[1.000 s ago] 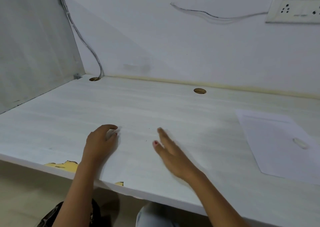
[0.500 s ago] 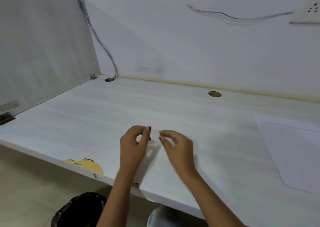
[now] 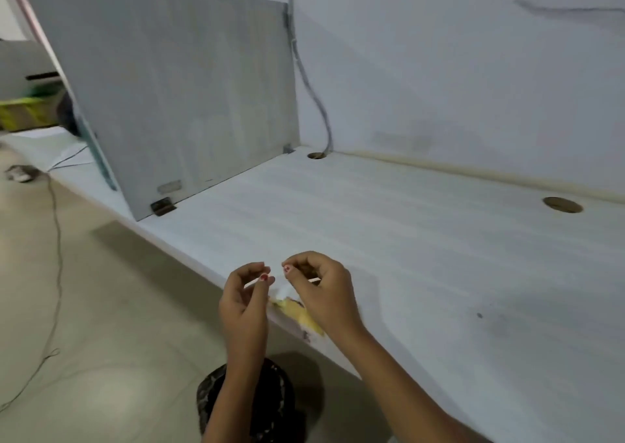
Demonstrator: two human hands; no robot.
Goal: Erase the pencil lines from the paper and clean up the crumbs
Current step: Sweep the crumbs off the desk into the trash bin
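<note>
Left hand [image 3: 245, 302], right hand [image 3: 324, 293] each pinch small white scrap [image 3: 283, 293] (contents too small to tell) at front edge of pale wood-grain desk [image 3: 406, 239], above dark round bin [image 3: 279, 403]: likely to drop crumbs in.

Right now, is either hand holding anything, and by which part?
Both. The left hand and right hand each pinch one end of a small white scrap between thumb and fingertip. What the scrap is cannot be told.

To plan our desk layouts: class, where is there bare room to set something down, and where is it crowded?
Free: the desk from the divider panel to the right cable hole. Crowded: the chipped edge, at the left hand and right hand.
</note>
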